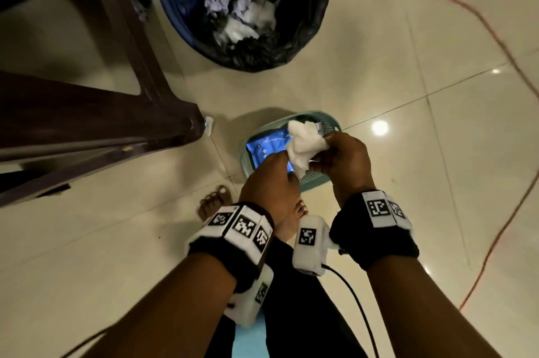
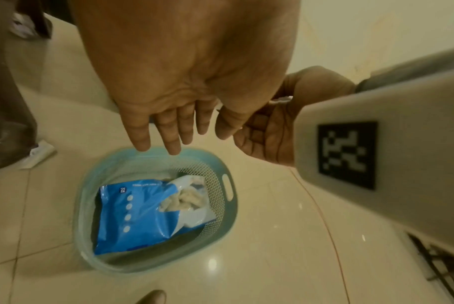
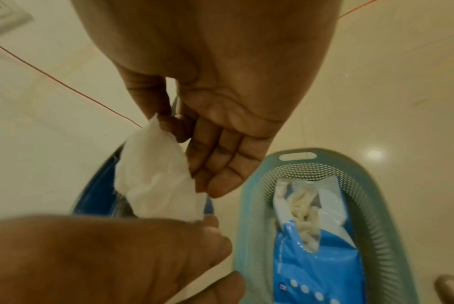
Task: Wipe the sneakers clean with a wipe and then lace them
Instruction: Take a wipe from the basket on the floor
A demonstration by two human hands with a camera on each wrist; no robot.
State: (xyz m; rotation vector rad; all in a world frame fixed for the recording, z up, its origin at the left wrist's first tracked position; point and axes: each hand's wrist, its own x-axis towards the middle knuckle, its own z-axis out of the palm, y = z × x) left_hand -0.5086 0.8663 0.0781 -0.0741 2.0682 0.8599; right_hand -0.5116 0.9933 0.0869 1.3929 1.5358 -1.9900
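The right hand (image 1: 347,159) pinches the upper edge of a white wipe (image 1: 303,146); the left hand (image 1: 269,179) seems to grip its lower end. Limp, damp, best held by corners. Beneath, basket (image 1: 318,182) with wipe pack (image 1: 269,144); at 12 o'clock, lined bin (image 1: 172,13). No sneakers visible.

Dim warm light, glare spots on the floor (image 1: 379,127), blurred, distorted edges.

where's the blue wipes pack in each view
Head: blue wipes pack centre, in the teal basket, partly behind the hands.
Left wrist: pack lower left of centre, below the fingertips.
Right wrist: pack lower right.
Shared landmark: the basket's handle slot.
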